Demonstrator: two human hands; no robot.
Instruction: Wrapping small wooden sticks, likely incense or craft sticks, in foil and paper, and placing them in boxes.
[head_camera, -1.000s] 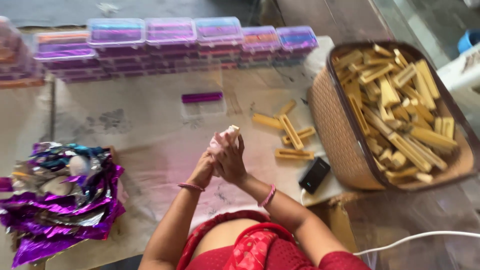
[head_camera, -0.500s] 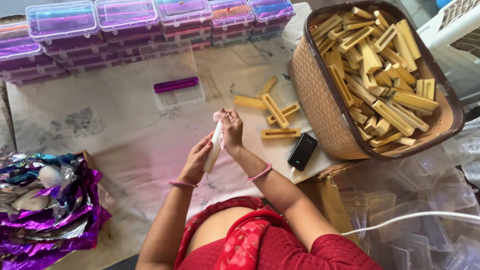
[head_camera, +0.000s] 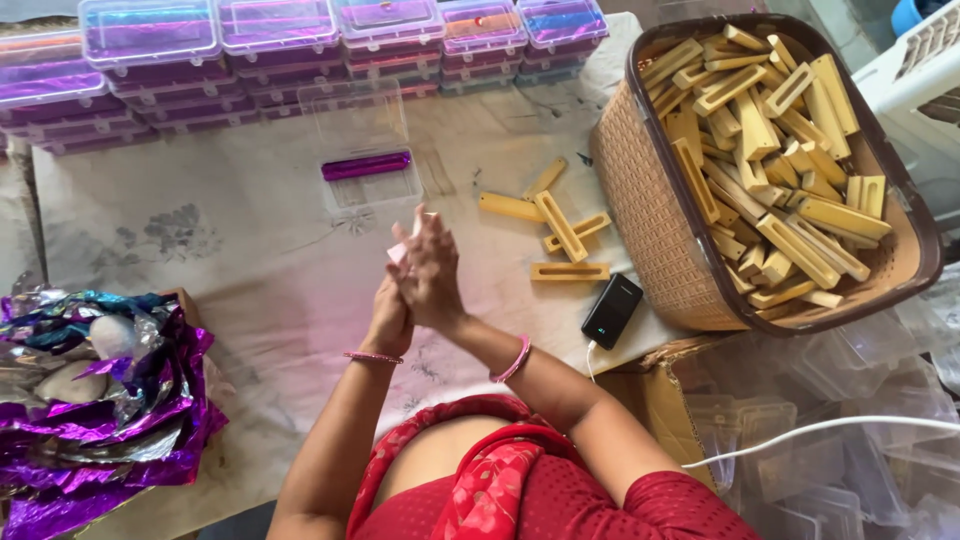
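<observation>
Just off the middle of the table (head_camera: 250, 270), toward its near edge, the right hand (head_camera: 432, 272) and the left hand (head_camera: 388, 318) are pressed palm to palm around a small pale pink piece (head_camera: 398, 252), which only peeks out between them at the top; both hands are closed on it, fingers lying flat rather than clenched. Each wrist wears a pink bangle.

Beyond the hands, a clear open box (head_camera: 368, 170) with a purple stick (head_camera: 366, 165) inside lies on the cloth, with bare cloth between it and the fingertips. Along the far edge runs a stacked row of clear lidded boxes (head_camera: 300, 40), filled with purple. To the right of the hands a few yellow wooden blocks (head_camera: 556, 232) lie loose, just beside a woven basket (head_camera: 650, 215) heaped with more of them; the basket takes up the far right corner and hangs over the right edge. A black power bank (head_camera: 612, 310) with a white cable sits at the near right edge, touching the basket's base. At the near left corner a crumpled heap of purple foil (head_camera: 100, 400) spreads out. The widest open stretch of cloth lies left of the hands, between the foil and the rows of boxes.
</observation>
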